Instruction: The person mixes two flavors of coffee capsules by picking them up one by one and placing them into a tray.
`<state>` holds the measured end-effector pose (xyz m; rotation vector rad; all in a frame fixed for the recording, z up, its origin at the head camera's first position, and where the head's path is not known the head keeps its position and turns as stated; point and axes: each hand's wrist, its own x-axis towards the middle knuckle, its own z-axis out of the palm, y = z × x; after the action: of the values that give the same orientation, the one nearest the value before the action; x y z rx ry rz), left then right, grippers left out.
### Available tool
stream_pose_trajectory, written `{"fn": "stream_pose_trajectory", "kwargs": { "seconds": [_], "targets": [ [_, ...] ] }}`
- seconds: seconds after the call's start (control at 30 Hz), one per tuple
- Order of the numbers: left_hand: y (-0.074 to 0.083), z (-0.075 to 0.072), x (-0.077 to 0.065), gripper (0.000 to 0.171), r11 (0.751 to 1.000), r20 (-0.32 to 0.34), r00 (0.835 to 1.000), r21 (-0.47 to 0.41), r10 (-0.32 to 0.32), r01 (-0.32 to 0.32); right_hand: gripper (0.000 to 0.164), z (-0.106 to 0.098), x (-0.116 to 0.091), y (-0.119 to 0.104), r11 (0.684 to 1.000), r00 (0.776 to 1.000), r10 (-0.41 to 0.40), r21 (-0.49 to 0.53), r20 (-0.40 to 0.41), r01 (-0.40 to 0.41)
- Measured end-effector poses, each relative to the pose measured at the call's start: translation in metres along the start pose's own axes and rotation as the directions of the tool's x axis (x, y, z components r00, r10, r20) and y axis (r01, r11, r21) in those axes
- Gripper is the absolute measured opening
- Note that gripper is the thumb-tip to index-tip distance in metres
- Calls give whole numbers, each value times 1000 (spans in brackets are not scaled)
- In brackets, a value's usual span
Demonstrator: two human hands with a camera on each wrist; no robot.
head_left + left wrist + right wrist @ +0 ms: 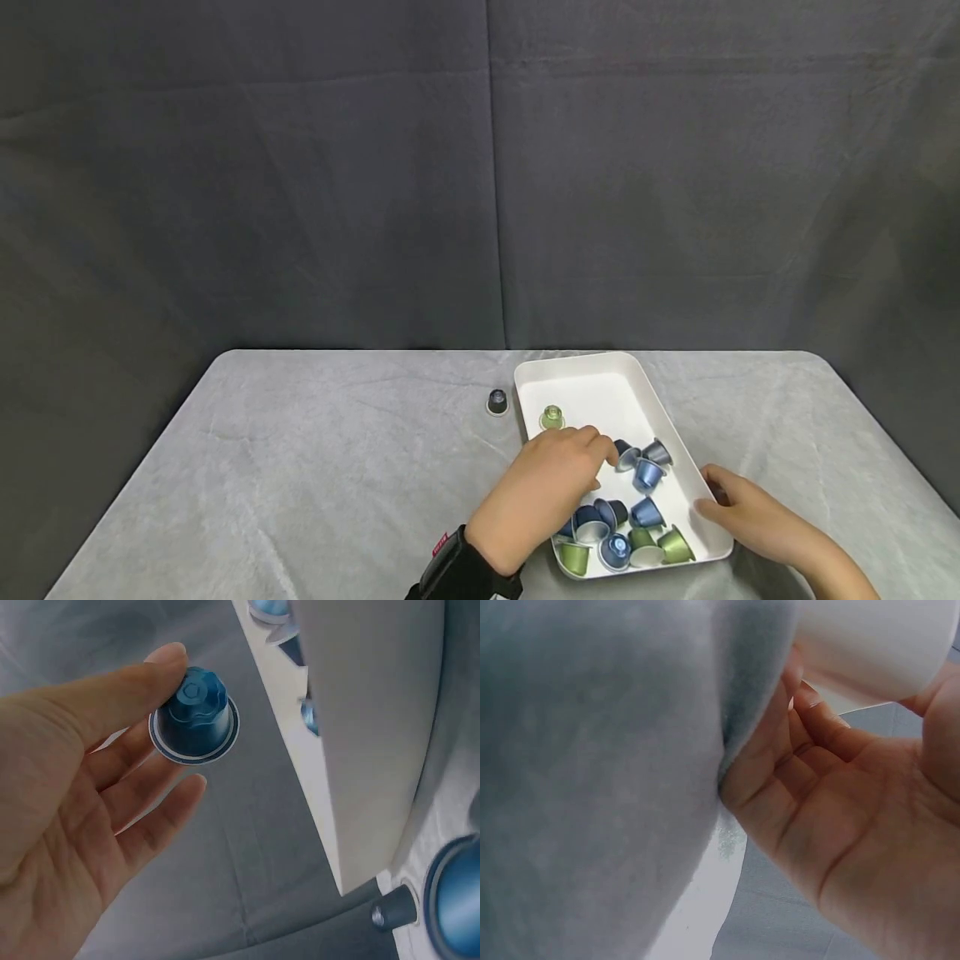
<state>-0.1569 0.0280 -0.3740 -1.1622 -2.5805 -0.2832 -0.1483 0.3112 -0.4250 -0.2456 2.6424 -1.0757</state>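
My left hand (551, 471) is over the left half of a white tray (588, 371). It pinches a blue coffee capsule (193, 716) by thumb and fingertips, narrow end facing the wrist camera; in the head view the hand hides this capsule. My right hand (765, 517) grips the tray's right side near the front corner, thumb at the rim. In the right wrist view the white tray wall (877, 645) lies between its thumb and fingers. Blue capsules (648, 475), dark capsules (657, 452) and green capsules (676, 545) lie mostly toward the tray's near end.
One green capsule (552, 417) stands alone farther back in the tray. On the grey cloth-covered table (300, 467), a black capsule (497, 402) stands just left of the tray. Close to the left wrist camera is a large-looking blue capsule (459, 900). A dark curtain (375, 183) hangs behind.
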Motion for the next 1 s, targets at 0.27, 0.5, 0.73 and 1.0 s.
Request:
{"fn": "stream_pose_trajectory", "kwargs": {
  "seconds": [0.27,0.5,0.73,1.0],
  "targets": [
    [9,6,-1,29,999,0,999,23,38,-38,22,1,-1,3,999,999,-48,15,5,47],
    [8,9,-3,32,999,27,999,15,30,-30,22,0,-1,5,998,998,-67,13,11,67],
    [6,14,-1,26,1000,36,999,26,9,-10,21,0,-2,5,997,997,-79,1,5,79],
    [6,16,-3,27,1000,85,996,15,-17,15,24,-1,-2,4,998,998,-66,9,10,65]
  ]
}}
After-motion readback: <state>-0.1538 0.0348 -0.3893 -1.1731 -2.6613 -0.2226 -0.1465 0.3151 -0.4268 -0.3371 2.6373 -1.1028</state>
